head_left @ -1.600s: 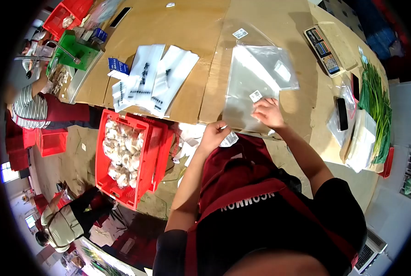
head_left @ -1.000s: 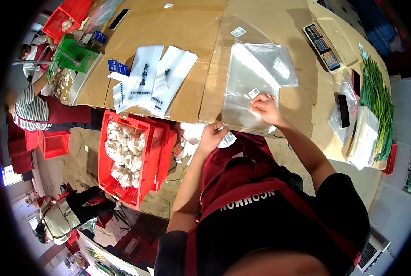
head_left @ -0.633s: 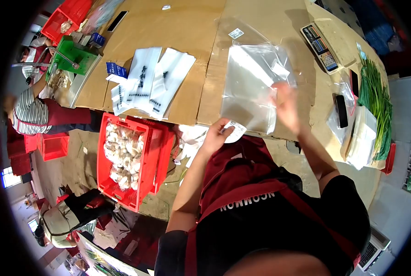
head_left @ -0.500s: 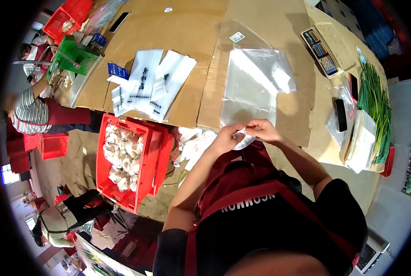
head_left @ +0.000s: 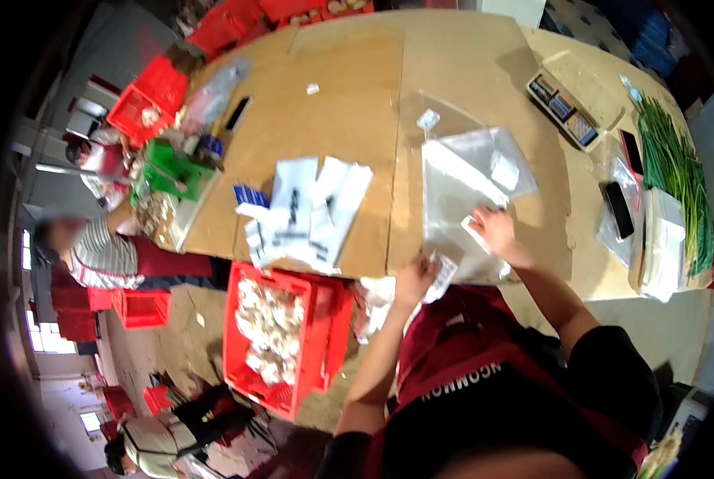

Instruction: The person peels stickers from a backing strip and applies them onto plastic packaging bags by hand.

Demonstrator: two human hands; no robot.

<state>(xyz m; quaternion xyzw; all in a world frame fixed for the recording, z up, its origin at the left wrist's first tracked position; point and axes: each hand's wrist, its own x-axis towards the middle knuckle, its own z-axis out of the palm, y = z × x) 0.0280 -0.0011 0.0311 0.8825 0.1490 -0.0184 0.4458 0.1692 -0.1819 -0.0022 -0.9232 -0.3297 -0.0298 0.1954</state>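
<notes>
My left hand is closed on a white strip of labels with faint print, held low in front of the apron at the table's edge. My right hand pinches a small white label, blurred by motion, just above the clear plastic bags. Those bags lie flat on the cardboard-covered table, and another white label rests on them. A small printed tag sits at their far end.
White printed bags lie to the left. Below the table edge stands a red crate of bagged mushrooms or garlic. At right are a scale, phones and green stalks. Two co-workers are at left.
My hands, together before, have moved apart. The right one has gone forward over the clear bags with a small label; the left keeps the strip. The view has shifted left.
</notes>
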